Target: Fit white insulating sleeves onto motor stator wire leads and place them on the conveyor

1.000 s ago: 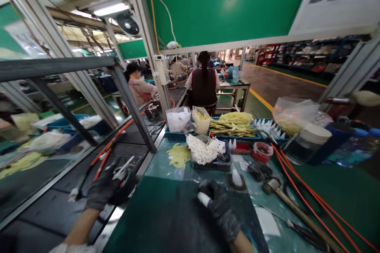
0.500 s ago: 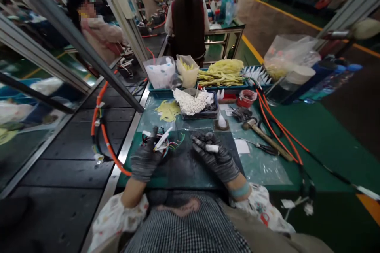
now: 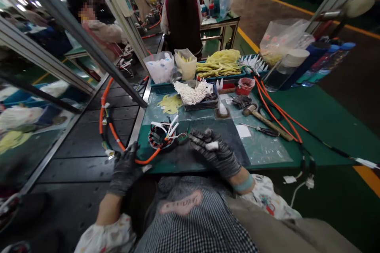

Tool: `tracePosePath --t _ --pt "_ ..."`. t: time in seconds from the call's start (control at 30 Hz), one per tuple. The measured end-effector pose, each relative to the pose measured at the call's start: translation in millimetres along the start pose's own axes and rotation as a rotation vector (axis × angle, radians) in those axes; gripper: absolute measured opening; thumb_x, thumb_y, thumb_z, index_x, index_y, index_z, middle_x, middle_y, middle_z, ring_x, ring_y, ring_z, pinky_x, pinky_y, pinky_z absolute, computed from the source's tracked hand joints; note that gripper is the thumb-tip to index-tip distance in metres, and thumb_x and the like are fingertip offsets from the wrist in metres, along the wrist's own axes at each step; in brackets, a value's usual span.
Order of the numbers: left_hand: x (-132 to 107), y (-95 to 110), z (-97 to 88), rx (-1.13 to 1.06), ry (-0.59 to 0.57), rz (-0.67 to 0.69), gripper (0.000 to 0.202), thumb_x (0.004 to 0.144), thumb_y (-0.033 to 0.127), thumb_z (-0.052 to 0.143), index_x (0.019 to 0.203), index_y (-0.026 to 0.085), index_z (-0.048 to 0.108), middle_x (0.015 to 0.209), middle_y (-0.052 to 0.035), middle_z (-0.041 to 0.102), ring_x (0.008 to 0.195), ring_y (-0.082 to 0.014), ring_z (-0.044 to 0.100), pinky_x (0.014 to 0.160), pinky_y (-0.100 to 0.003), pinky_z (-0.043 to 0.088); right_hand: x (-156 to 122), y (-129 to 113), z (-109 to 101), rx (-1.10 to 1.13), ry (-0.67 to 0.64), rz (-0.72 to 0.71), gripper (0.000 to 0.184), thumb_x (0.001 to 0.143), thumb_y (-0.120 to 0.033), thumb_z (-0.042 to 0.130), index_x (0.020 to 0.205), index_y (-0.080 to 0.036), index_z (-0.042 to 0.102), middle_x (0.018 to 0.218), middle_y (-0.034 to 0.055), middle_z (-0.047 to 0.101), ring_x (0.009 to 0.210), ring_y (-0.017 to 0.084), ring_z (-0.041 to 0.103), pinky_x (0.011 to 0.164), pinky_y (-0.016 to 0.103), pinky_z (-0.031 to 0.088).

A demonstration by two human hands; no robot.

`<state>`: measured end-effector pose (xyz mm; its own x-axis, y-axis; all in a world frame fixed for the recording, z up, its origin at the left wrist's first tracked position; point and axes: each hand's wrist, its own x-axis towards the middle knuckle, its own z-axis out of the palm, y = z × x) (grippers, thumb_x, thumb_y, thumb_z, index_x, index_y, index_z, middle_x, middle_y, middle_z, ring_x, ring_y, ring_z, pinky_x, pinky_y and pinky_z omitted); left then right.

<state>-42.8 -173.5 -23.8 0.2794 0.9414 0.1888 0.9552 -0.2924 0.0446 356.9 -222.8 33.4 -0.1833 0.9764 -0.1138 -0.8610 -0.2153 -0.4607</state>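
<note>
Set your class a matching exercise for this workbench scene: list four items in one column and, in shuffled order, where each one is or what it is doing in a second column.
Column 1
1. Left hand
2. Right hand
3. Wire-wound coil
4. Mallet

Column 2
A. Lying on the clear plastic sheet
B. Holding a small white tube
C. Sitting on the dark green mat
D. Next to the orange cable

Right pairs: 1-D, 2-B, 3-C, 4-A
</note>
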Motion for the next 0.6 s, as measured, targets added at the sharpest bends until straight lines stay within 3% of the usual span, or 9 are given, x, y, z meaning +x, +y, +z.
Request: tracePosePath --t 0.07,0.17,0.23,0.3,0.37,0.43,0.5,0.6 --pt "-15.8 -24.6 3.6 0.048 -0.097 -0.033 0.056 0.098 0.047 0.065 0.147 0.019 0.068 0.148 -0.0216 0.075 0.143 -0.0436 0.066 0.128 -0.066 0.042 -4.7 5.4 4.6 -0.020 -0.027 0.000 0.054 0.063 -0.007 0.067 0.110 -0.031 0.078 0.129 -0.0004 0.087 0.131 0.026 0.080 0.133 0.054 0.050" --pt "-37.3 -50.7 1.1 0.078 -0.116 0.042 0.036 0.097 0.030 0.056 0.121 0.022 0.080 0.134 -0.0187 0.081 0.133 -0.0424 0.072 0.126 -0.068 0.044 -15.9 10.9 11.0 -0.043 -0.059 0.000 0.076 0.061 -0.008 0.065 0.133 -0.031 0.076 0.137 0.0022 0.084 0.135 0.027 0.078 0.136 0.059 0.044" --pt "-52.4 -57.4 -4.2 0.060 -0.072 0.135 0.032 0.093 0.023 0.055 0.109 0.022 0.083 0.119 -0.0176 0.084 0.119 -0.0405 0.077 0.117 -0.062 0.052 -23.6 12.9 11.8 -0.049 -0.067 0.019 0.075 0.066 -0.011 0.069 0.138 -0.031 0.075 0.141 0.0040 0.083 0.138 0.028 0.076 0.137 0.060 0.040" --pt "-68.4 -51.8 -9.7 0.028 0.005 0.235 0.029 0.092 0.017 0.055 0.100 0.022 0.082 0.104 -0.0156 0.084 0.101 -0.0363 0.080 0.098 -0.051 0.062 -28.9 14.5 7.8 -0.052 -0.055 0.047 0.060 0.079 -0.027 0.079 0.139 -0.031 0.076 0.142 0.0064 0.082 0.138 0.030 0.076 0.136 0.060 0.040" --pt "-84.4 -31.6 -12.5 0.008 0.094 0.345 0.025 0.095 0.017 0.056 0.094 0.023 0.080 0.090 -0.0128 0.082 0.083 -0.0313 0.078 0.078 -0.042 0.062 -31.3 17.8 -1.0 -0.057 -0.030 0.075 0.061 0.089 -0.062 0.084 0.139 -0.029 0.076 0.144 0.0107 0.081 0.140 0.032 0.074 0.133 0.060 0.044" --pt "-99.4 2.8 -11.4 -0.012 0.150 0.467 0.023 0.099 0.019 0.058 0.091 0.022 0.079 0.080 -0.0105 0.078 0.071 -0.0272 0.075 0.068 -0.037 0.059 -31.9 25.7 -12.0 -0.070 0.006 0.093 0.087 0.082 -0.094 0.077 0.139 -0.028 0.077 0.147 0.0140 0.079 0.141 0.034 0.072 0.129 0.059 0.049" --pt "-110.8 47.0 -6.7 -0.045 0.160 0.571 0.022 0.101 0.017 0.058 0.097 0.020 0.079 0.077 -0.0099 0.077 0.069 -0.0254 0.074 0.065 -0.035 0.059 -33.1 40.1 -20.7 -0.105 0.064 0.126 0.097 0.072 -0.102 0.078 0.138 -0.030 0.077 0.148 0.0132 0.077 0.140 0.034 0.072 0.122 0.057 0.054" --pt "-111.9 110.5 0.8 -0.078 0.090 0.649 0.024 0.105 0.024 0.058 0.116 0.019 0.079 0.079 -0.0091 0.076 0.072 -0.0243 0.074 0.066 -0.035 0.061 -39.2 69.0 -21.9 -0.198 0.099 0.267 0.087 0.072 -0.093 0.088 0.131 -0.031 0.077 0.133 0.0089 0.081 0.122 0.030 0.078 0.106 0.049 0.064"
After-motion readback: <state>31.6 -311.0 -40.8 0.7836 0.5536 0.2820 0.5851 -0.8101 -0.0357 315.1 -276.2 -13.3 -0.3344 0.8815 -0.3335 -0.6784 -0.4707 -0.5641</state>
